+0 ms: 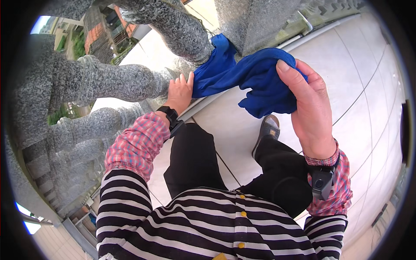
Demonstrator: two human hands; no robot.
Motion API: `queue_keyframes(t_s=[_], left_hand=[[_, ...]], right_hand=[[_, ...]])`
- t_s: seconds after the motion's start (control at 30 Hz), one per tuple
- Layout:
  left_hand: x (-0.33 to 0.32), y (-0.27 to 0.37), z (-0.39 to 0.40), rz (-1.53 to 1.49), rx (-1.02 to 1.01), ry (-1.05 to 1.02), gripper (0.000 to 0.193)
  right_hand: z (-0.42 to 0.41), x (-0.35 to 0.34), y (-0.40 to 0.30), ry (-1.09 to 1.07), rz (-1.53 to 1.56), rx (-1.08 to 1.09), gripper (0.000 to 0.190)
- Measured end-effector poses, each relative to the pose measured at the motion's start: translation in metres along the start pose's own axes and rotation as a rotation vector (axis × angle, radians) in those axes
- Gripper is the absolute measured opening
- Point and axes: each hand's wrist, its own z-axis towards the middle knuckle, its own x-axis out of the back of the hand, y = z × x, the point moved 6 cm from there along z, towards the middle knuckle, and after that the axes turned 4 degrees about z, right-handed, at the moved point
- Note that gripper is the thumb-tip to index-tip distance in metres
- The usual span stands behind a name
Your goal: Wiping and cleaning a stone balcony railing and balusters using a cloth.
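A blue cloth (214,73) stretches from the foot of a speckled grey stone baluster (182,35) to my right hand (310,97). Thumb and fingers of that hand pinch its raised end, and a loose fold hangs beneath. The far end of the cloth lies against the baluster's foot, where part of it is hidden. My left hand (180,92) rests at the base of a nearer stone baluster (123,79), back of the hand upward. Its fingertips are at the cloth's left edge; whether they grip it is hidden.
More balusters (94,123) run down the left under a stone rail (34,87). A stone pillar (256,24) stands beyond the cloth. Pale floor tiles (351,81) extend rightward, with my slippered foot (271,128) on them. Rooftops (97,35) show outside the railing.
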Motion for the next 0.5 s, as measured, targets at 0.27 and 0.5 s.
queue_keyframes(t_s=[0.27,0.5], left_hand=[[0.08,-0.04,-0.085,-2.201,0.03,0.335,0.036],[0.11,-0.112,-0.177,-2.762,-0.391,0.638,0.041]], right_hand=[[0.044,0.028,0.061,0.034,-0.09,-0.157,0.025],[0.123,0.041,0.149,0.054,0.074,-0.51,0.026]])
